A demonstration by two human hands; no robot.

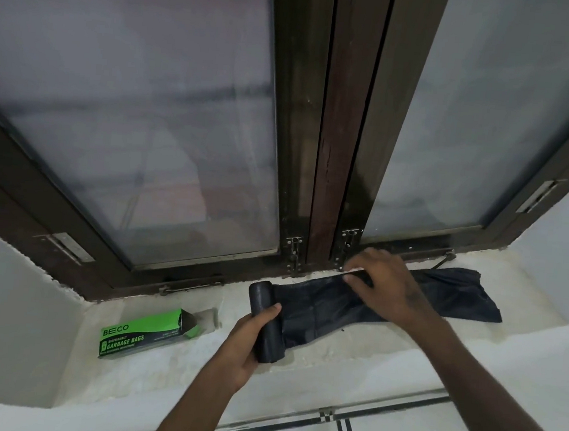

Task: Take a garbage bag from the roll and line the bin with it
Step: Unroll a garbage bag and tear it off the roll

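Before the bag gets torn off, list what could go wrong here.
1. The right hand pinches only the far edge of the unrolled bag, so a pull there may rip the film unevenly.
2. The left hand grips the roll around its middle; a loose hold might let more unspool.
3. The bag's free end lies on the rough, stained sill and could pick up grit.

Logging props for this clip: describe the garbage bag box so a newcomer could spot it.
Below the window, on the pale sill, the box lies at the left end, apart from both hands. It alone is bright green, with black panels reading BECO GARBAGE BAGS.
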